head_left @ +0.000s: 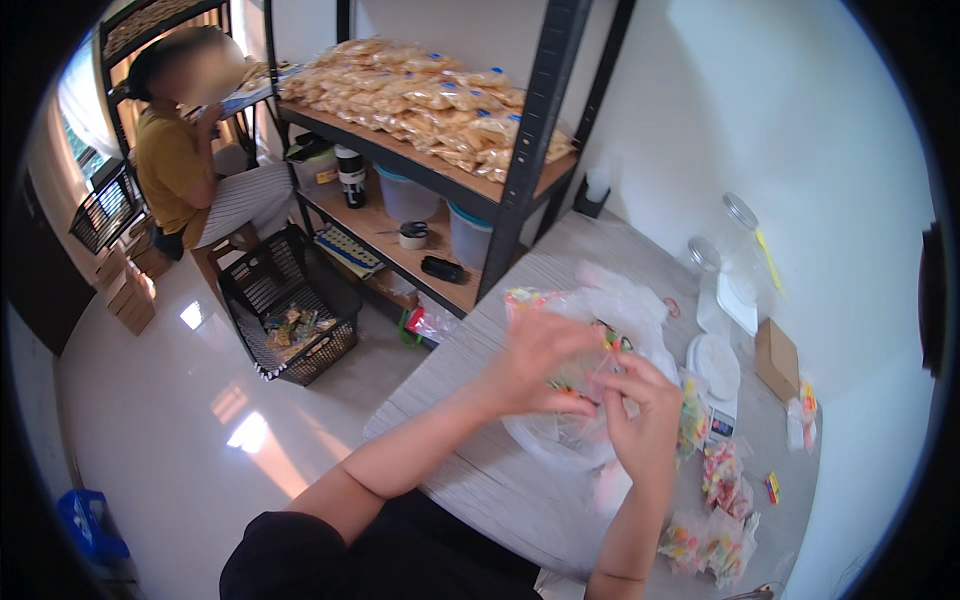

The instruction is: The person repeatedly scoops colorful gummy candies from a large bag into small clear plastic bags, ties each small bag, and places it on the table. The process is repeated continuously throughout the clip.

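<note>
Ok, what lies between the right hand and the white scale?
In the head view, a clear packet with colourful contents lies between the right hand and the white scale; whether it touches the scale is unclear.

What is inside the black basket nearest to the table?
What look like small, colourful packets lie heaped inside the black basket. Anything beneath them is covered and cannot be seen.

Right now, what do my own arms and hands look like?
Your left hand, somewhat blurred, and right hand are ungloved. The left forearm and right forearm are bare, without a visible watch. The left sleeve is short and black; the right sleeve is out of view.
</note>
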